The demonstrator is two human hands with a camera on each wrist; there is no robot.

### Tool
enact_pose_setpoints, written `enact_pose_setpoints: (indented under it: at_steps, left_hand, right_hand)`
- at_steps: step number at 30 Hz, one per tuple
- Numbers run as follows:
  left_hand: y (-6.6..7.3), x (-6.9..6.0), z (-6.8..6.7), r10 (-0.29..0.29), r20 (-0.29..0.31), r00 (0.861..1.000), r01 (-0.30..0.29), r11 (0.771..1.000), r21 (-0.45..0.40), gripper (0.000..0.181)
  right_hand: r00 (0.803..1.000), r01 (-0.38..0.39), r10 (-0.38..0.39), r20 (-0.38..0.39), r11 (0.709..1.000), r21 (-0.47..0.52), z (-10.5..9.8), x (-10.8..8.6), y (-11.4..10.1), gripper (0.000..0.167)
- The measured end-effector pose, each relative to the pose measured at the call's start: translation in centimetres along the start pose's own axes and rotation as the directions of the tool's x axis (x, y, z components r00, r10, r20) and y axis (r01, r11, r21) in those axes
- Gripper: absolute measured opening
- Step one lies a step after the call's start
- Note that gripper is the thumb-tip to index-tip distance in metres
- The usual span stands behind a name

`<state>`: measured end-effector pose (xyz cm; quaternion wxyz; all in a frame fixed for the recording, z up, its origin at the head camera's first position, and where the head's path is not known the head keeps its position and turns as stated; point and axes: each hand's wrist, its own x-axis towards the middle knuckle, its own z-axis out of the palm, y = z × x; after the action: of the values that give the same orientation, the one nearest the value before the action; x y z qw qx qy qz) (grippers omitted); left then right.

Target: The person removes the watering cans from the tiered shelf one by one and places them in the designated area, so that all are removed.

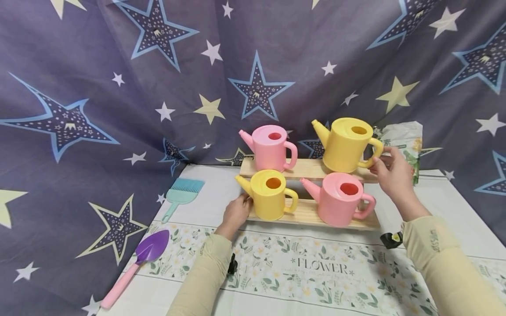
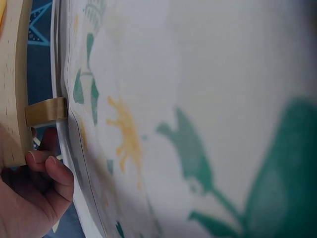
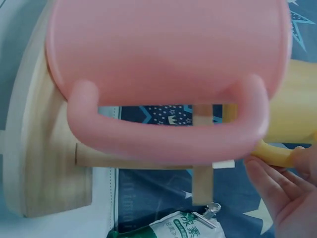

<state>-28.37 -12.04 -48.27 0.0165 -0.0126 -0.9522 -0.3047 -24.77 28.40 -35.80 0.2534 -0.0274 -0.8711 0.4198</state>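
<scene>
Head view: right grip [image 1: 395, 173], higher, pinches handle [image 1: 379, 147] of yellow watering can [image 1: 345, 149] to its left; left grip [image 1: 237, 211], curled, grasps wooden shelf [image 1: 302, 213].

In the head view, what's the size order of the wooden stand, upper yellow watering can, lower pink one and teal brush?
1. Wooden stand
2. Upper yellow watering can and lower pink watering can: too alike to rank
3. Teal brush

The upright yellow watering can [image 1: 343, 147] tops a 2-tier wooden shelf [image 1: 304, 213].
</scene>
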Motion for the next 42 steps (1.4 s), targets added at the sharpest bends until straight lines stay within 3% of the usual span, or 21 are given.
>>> enact_pose_setpoints:
  at_steps: [11, 17, 29, 35, 42]
  left_hand:
    - [-0.1, 0.0, 0.2, -0.004, -0.001, 1.0, 0.004, 1.0, -0.015, 0.04]
    - [-0.2, 0.2, 0.3, 0.0, -0.007, 1.0, 0.0, 1.0, -0.021, 0.04]
    - [0.0, 0.0, -0.1, 0.003, -0.007, 1.0, -0.003, 1.0, -0.025, 0.04]
    - [-0.1, 0.0, 0.1, -0.003, -0.005, 1.0, 0.002, 1.0, -0.024, 0.04]
    - [-0.1, 0.1, 0.1, -0.007, -0.005, 1.0, 0.007, 1.0, -0.018, 0.04]
  right_hand:
    - [0.993, -0.023, 0.022, -0.119, 1.0, -0.008, -2.4, -0.9, 0.1, 0.035]
    - [0.984, -0.089, 0.091, -0.152, 0.996, 0.015, -4.0, -1.7, 0.6, 0.036]
    - [0.959, -0.203, 0.183, -0.214, 0.976, -0.076, -6.6, -2.9, 2.2, 0.041]
    - [0.952, -0.209, 0.181, -0.246, 0.974, -0.092, -7.7, -3.3, 3.2, 0.041]
    - [0.929, -0.261, 0.208, -0.305, 0.954, -0.145, -8.4, -3.8, 4.6, 0.041]
